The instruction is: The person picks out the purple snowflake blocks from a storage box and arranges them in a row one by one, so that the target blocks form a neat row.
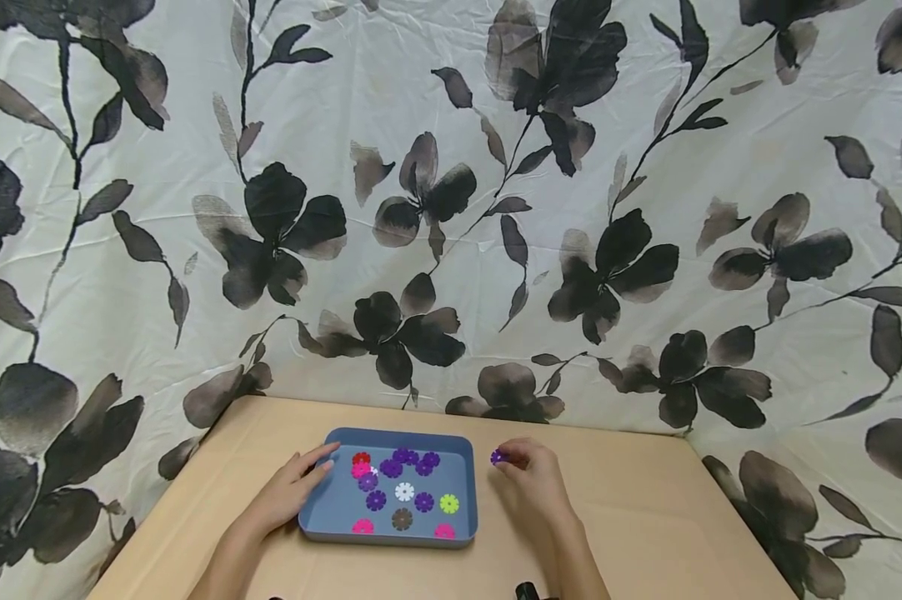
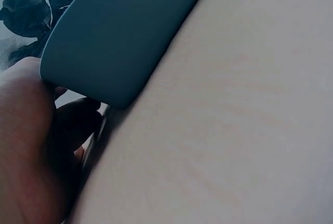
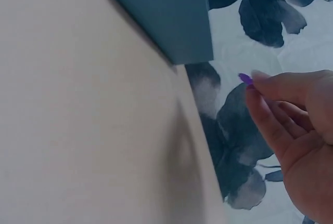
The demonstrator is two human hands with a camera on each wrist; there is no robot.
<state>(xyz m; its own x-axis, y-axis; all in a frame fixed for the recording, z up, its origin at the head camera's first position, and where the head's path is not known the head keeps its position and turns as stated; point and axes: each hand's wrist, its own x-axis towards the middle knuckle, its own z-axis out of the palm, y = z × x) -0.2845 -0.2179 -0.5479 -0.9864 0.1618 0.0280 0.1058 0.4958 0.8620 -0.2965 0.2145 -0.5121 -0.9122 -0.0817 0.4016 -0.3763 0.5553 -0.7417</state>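
A shallow blue-grey tray (image 1: 462,533) lies on the table, with several flower-shaped pieces spread inside it. Purple ones (image 1: 376,500) are the most common; a white (image 1: 404,492), a brown (image 1: 402,519), a yellow-green (image 1: 449,503), a red (image 1: 361,458) and some pink ones (image 1: 445,531) lie among them. My left hand (image 1: 289,492) holds the tray's left side, fingers over the rim; the left wrist view shows other fingers by the outer wall. Right of the tray, above the table, my right hand (image 1: 537,479) pinches a purple flower-shaped piece (image 3: 245,78) between thumb and fingertips.
The tan table (image 1: 646,517) extends on both sides of the tray. A cloth with dark flowers (image 1: 421,333) hangs behind the table. A small black object (image 1: 526,591) shows at the bottom edge of the head view; its kind cannot be told.
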